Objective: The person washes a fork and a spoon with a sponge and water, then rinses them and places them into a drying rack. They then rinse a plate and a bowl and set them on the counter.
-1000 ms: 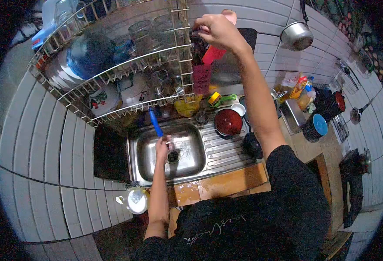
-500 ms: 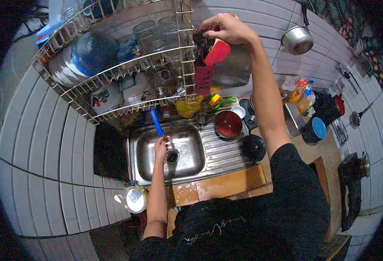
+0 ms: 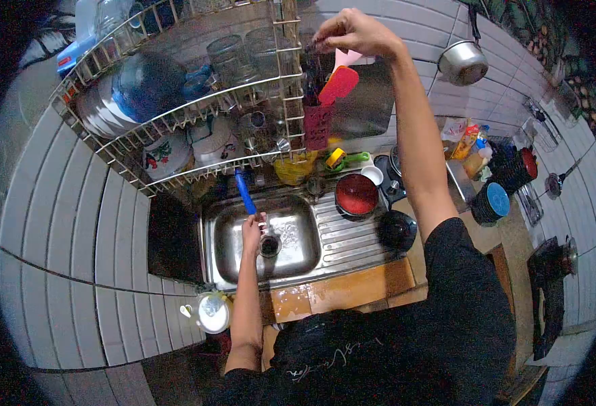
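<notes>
My left hand (image 3: 252, 232) is over the metal sink (image 3: 228, 260), fingers curled round something I cannot make out, just below the end of a blue hose (image 3: 245, 193). High up, my right hand (image 3: 352, 32) is at the top of a dark red utensil holder (image 3: 317, 127) hanging beside the dish rack (image 3: 288, 88). Its fingers are pinched near dark utensils standing in the holder; what they hold is too dark to tell. A red spatula (image 3: 339, 84) and a pink utensil (image 3: 347, 58) stick out of the holder below that hand.
The rack holds plates, bowls and glass jars. A red-lined pot (image 3: 357, 195) and a black round item (image 3: 397, 231) sit on the drainboard (image 3: 345, 233). A steel pot (image 3: 463, 63) hangs on the wall. Blue-topped stacked cups (image 3: 493, 201) stand at right; a white-lidded container (image 3: 213, 313) is lower left.
My right hand has shifted slightly, still above the utensil holder. The pink utensil behind the red spatula is now more visible. My left hand stays over the sink.
</notes>
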The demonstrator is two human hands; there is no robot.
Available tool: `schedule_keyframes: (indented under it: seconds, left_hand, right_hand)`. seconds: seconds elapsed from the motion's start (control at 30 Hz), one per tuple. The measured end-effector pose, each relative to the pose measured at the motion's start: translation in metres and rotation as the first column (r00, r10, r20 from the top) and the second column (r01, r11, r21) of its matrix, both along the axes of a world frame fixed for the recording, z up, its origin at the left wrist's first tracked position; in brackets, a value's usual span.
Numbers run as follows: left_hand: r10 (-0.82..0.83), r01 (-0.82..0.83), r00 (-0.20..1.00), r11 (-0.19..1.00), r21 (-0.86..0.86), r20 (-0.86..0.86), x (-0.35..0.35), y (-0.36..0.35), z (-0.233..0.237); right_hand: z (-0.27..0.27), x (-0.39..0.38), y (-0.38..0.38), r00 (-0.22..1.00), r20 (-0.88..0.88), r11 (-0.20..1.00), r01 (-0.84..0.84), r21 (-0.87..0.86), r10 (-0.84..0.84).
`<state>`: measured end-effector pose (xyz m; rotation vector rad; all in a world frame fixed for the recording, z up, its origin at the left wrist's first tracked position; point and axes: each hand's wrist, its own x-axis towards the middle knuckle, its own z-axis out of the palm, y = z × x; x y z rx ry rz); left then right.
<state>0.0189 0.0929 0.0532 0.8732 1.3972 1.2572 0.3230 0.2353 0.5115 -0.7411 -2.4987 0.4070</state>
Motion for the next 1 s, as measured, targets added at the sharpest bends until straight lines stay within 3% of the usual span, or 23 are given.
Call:
schedule_keyframes:
  seconds: [0.03, 0.07, 0.1, 0.2, 0.23, 0.3, 0.33, 0.37, 0.43, 0.5, 0.57, 0.6, 0.63, 0.7, 0.77, 0.83, 0.87, 1.0]
  left_hand:
    - [0.019, -0.019, 1.0, 1.0, 0.006, -0.001, -0.002, 0.002, -0.005]
    - [0.039, -0.039, 0.999, 0.999, 0.011, -0.001, -0.002, 0.003, -0.006]
    - [0.039, -0.039, 0.999, 0.999, 0.011, 0.0, -0.003, 0.003, -0.006]
    - [0.032, -0.033, 0.999, 0.999, -0.025, -0.035, -0.004, 0.002, -0.003]
    - [0.017, -0.018, 0.999, 1.0, -0.025, -0.048, -0.004, 0.002, -0.002]
    - [0.0, -0.002, 0.998, 1.0, -0.029, -0.058, -0.005, 0.002, -0.006]
    - [0.013, -0.014, 0.999, 1.0, -0.023, -0.031, -0.005, 0.003, -0.007]
    - [0.026, -0.026, 1.0, 0.999, -0.017, -0.004, -0.004, 0.002, -0.007]
    - [0.051, -0.051, 0.999, 0.998, 0.027, -0.011, -0.001, 0.001, -0.005]
    - [0.078, -0.076, 0.997, 0.994, 0.075, -0.017, 0.0, -0.001, 0.001]
    - [0.027, -0.028, 0.999, 0.999, -0.024, -0.039, -0.003, -0.002, 0.004]
    - [0.027, -0.028, 0.999, 0.999, -0.025, -0.038, -0.006, 0.0, 0.0]
    - [0.004, -0.005, 0.999, 1.0, -0.024, -0.046, -0.008, 0.002, -0.005]
    - [-0.022, 0.02, 0.998, 0.999, -0.026, -0.054, -0.01, 0.004, -0.012]
    - [-0.007, 0.007, 1.0, 1.0, 0.004, -0.004, -0.009, 0.006, -0.016]
    - [-0.007, 0.007, 1.0, 1.0, -0.013, -0.002, -0.008, 0.006, -0.018]
    - [-0.005, 0.005, 1.0, 1.0, -0.026, 0.002, -0.007, 0.007, -0.017]
    - [-0.039, 0.039, 0.999, 0.999, -0.014, -0.011, -0.004, 0.006, -0.012]
  right_hand:
    - [0.001, -0.001, -0.002, 0.998, -0.051, 0.999, 0.031, 0.04, -0.029]
    - [-0.002, -0.002, 0.005, 0.969, -0.243, 0.963, -0.107, -0.248, 0.045]
    - [-0.005, 0.001, 0.009, 0.969, -0.243, 0.963, -0.108, -0.248, 0.046]
    - [-0.006, 0.001, -0.004, 0.928, -0.365, 0.986, 0.125, 0.111, -0.077]
    - [-0.004, -0.002, -0.014, 0.928, -0.364, 0.986, 0.123, 0.109, -0.075]
    - [-0.004, -0.005, -0.028, 0.883, -0.459, 0.926, 0.248, 0.284, -0.096]
    - [-0.005, -0.009, -0.032, 0.82, -0.571, 0.933, 0.23, 0.278, -0.032]
    - [-0.006, -0.009, -0.034, 0.821, -0.57, 0.934, 0.23, 0.275, -0.034]
    - [-0.008, -0.008, -0.036, 0.666, -0.743, 0.88, 0.391, 0.272, -0.066]
    - [-0.005, -0.007, -0.058, 0.687, -0.72, 0.824, 0.462, 0.329, -0.098]
    - [-0.007, -0.012, -0.069, 0.501, -0.864, 0.817, 0.514, 0.261, -0.04]
    - [-0.011, -0.007, -0.065, 0.476, -0.879, 0.832, 0.481, 0.277, 0.018]
    - [-0.012, -0.003, -0.066, 0.477, -0.879, 0.832, 0.48, 0.277, 0.017]
    - [-0.015, -0.002, -0.08, 0.609, -0.792, 0.662, 0.611, 0.434, -0.043]
    - [-0.025, -0.006, -0.084, 0.576, -0.812, 0.718, 0.607, 0.341, -0.101]
    - [-0.04, -0.005, -0.074, 0.692, -0.72, 0.714, 0.477, 0.513, 0.055]
    - [-0.042, -0.011, -0.076, 0.679, -0.731, 0.759, 0.444, 0.477, 0.062]
    - [-0.055, -0.018, -0.058, 0.825, -0.565, 0.623, 0.429, 0.654, 0.026]
